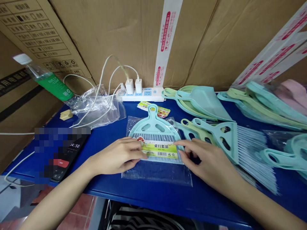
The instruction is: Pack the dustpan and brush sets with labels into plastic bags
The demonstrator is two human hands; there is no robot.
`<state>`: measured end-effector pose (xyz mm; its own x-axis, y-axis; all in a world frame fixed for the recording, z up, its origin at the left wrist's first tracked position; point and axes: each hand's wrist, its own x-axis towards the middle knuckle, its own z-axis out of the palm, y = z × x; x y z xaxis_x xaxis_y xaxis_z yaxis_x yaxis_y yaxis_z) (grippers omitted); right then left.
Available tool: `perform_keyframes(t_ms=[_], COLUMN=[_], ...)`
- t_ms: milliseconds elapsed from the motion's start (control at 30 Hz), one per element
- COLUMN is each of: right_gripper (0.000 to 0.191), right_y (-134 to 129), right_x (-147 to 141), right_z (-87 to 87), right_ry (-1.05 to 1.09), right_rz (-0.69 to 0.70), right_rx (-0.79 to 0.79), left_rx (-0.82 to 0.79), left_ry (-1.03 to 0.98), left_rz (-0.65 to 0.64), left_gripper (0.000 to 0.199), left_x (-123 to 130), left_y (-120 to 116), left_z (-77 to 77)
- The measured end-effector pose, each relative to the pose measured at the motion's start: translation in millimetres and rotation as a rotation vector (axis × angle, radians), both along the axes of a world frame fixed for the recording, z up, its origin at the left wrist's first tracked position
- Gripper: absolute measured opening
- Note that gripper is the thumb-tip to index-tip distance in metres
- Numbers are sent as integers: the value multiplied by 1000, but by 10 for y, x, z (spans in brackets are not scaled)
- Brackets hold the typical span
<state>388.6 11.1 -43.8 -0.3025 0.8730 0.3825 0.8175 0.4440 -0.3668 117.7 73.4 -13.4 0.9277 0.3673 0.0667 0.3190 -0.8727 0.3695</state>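
A light teal dustpan and brush set [153, 123] lies flat on a clear plastic bag [155, 174], handle pointing away from me. Across its grey-blue bristles is a yellow and white label [163, 148]. My left hand [120, 155] rests at the label's left end, fingers curled and pressed together on it. At the right end, my right hand [203, 159] touches the label's edge with its index fingertip, thumb apart from the finger and nothing gripped between them.
Loose brushes [223, 137] and dustpans [206, 99] lie to the right. Behind are a power strip [153, 94] with white cables and another label [163, 111]. A phone [72, 153], crumpled plastic [103, 105] and a tilted bottle [52, 84] are on the left.
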Motion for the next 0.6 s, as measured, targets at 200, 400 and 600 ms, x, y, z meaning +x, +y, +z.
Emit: perform_keyframes(t_ms=[200, 400, 600], right_gripper=[24, 25, 30], right_y=[29, 25, 2], right_x=[30, 75, 49], right_z=[-30, 76, 76], right_ry=[-88, -108, -209], right_rz=[46, 255, 324], right_rx=[162, 162, 226], left_rx=[108, 115, 113], left_ry=[-10, -22, -29], left_rz=[-13, -2, 1], left_gripper=[25, 24, 24], left_x=[-19, -25, -41], left_y=[39, 36, 42], left_z=[-21, 4, -7])
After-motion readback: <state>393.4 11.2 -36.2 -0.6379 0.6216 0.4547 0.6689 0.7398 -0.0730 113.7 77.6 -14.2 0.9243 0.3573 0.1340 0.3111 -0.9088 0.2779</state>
